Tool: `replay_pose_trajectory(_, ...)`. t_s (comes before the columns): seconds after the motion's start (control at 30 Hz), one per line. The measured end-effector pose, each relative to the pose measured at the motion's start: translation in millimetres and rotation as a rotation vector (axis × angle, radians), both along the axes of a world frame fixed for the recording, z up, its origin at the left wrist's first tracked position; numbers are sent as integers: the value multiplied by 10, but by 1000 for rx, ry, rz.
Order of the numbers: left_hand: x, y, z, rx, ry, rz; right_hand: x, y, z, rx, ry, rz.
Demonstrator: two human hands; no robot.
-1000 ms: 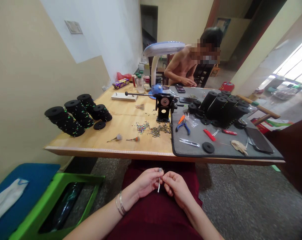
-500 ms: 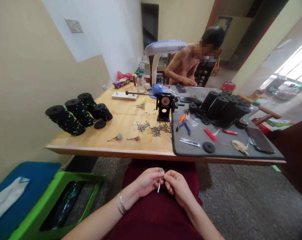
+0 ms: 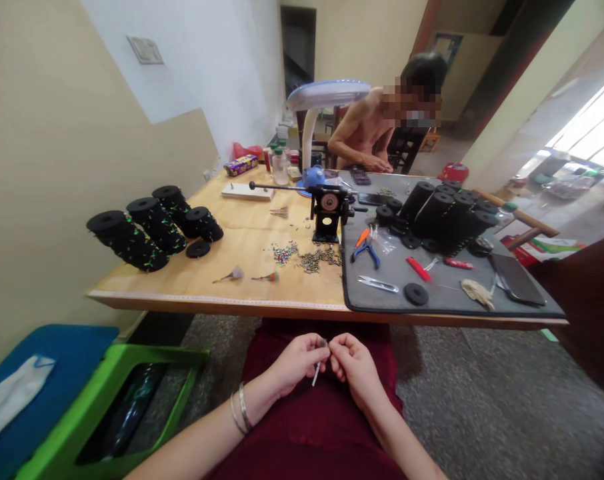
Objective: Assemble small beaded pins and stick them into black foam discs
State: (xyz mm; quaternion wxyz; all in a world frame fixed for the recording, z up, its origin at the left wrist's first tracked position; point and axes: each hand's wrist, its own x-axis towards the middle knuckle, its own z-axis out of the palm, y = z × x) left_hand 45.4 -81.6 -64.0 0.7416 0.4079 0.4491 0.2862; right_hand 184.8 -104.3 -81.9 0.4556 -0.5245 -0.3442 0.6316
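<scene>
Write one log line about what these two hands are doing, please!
left hand | right hand | both pinch: thin white stick | over: dark red cloth

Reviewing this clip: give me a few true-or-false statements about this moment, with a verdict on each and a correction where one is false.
1. Bangles circle the wrist of the left hand. True.
2. Both hands rest on the table. False: the left hand and the right hand are held below its edge, over dark red clothing.
3. The pliers lie on bare wood. False: they lie on a grey mat.
4. A small white piece shows between the hands. True.
5. A co-worker is across the table. True.
</scene>
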Motion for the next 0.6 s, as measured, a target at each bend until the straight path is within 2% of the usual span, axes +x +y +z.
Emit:
replay_pose_trajectory(0.13, -4, 9, -26, 52, -1, -13, 25, 21, 4, -14, 34, -65)
replay_pose_trajectory(0.27, -5, 9, 7, 60, -48, 13, 45, 30, 3, -12, 47, -112)
replay_pose_trajectory(0.47, 26, 8, 100, 118, -25, 34, 33, 18, 40, 29, 39, -95)
replay_pose_trajectory(0.6, 41, 40, 82, 206, 63, 21, 31, 15, 79, 63, 24, -81)
